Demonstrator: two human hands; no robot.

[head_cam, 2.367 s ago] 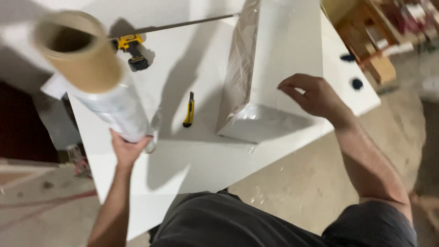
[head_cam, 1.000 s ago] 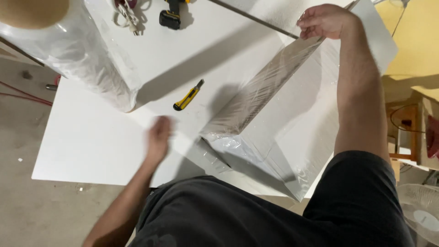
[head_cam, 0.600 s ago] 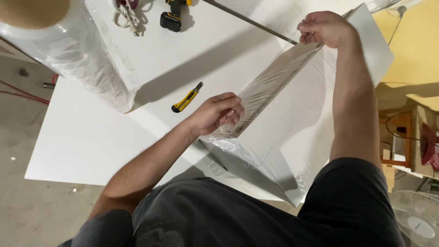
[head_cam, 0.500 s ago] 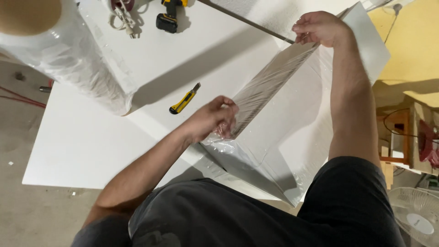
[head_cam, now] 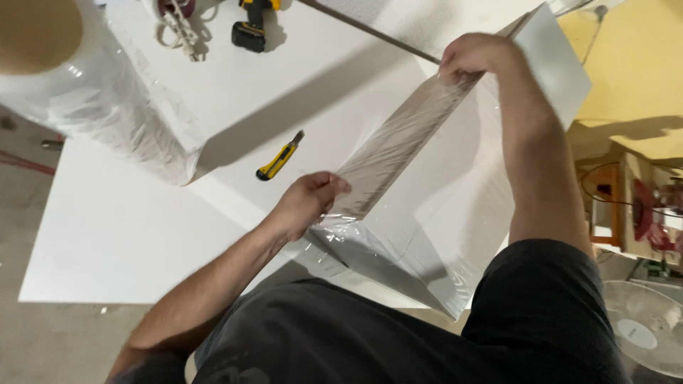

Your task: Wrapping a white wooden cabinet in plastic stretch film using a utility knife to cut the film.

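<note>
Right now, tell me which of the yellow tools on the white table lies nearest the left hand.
The yellow utility knife, lying flat just beyond the left hand beside the wrapped panel. The yellow-and-black drill sits much farther off, at the table's far edge.

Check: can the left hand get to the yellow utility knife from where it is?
Probably yes. The left hand rests on the near end of the wrapped panel, and the utility knife lies just beyond it on the white table, with nothing between.

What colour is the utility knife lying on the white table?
Yellow with black parts; the utility knife shows clearly in the head view, beyond the left hand.
</note>
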